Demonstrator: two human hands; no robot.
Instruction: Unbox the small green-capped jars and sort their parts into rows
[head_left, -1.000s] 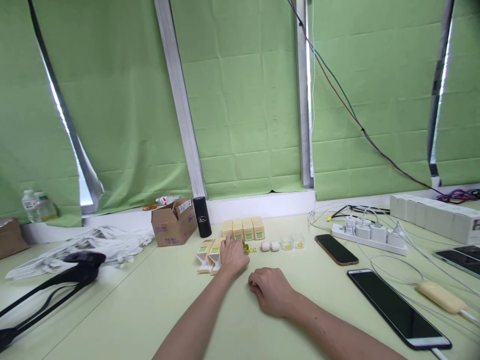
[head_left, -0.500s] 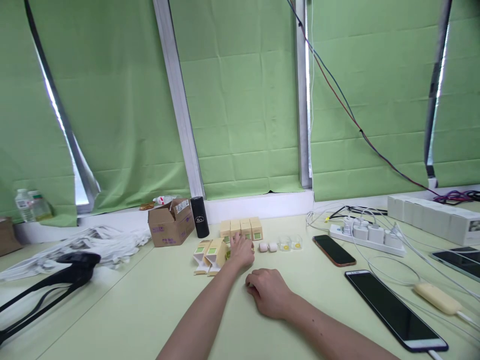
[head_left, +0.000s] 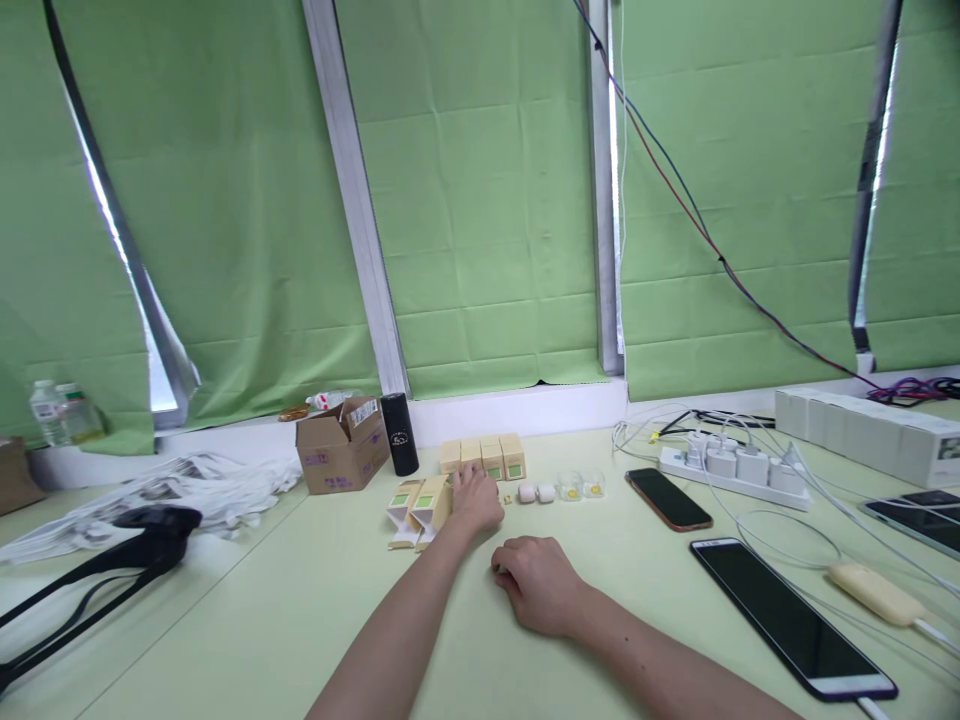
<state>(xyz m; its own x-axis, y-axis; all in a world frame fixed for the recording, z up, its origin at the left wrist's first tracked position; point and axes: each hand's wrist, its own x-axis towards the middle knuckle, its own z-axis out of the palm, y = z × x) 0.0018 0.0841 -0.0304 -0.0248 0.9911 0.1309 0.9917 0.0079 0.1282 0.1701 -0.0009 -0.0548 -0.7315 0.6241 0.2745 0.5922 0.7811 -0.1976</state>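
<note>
My left hand (head_left: 478, 498) reaches out low over the table, between two open cream cartons and a row of small closed cream boxes (head_left: 491, 455). Its fingers bend downward and hide whatever lies beneath them. The open cartons (head_left: 431, 508) stand just left of it, with green patches and folded white flaps. By its right side lies a tiny yellowish piece (head_left: 508, 498), then two pale pink rounded pieces (head_left: 536, 493) and two clear cups (head_left: 581, 486) with yellow centres. Nearer me, my right hand (head_left: 536, 585) rests loosely curled on the tabletop, nothing visible in it.
Behind the cartons stand a black cylinder (head_left: 399, 434) and a brown cardboard box (head_left: 343, 446). White cables (head_left: 180, 495) and a black stand (head_left: 142, 545) are at left. Phones (head_left: 787, 615), a power strip (head_left: 735, 478) and a long white box (head_left: 866, 435) occupy the right.
My left hand has shifted slightly left, toward the open cartons. The tiny yellowish piece now shows more clearly beside it, while a green bit at its left is covered. My right hand is still.
</note>
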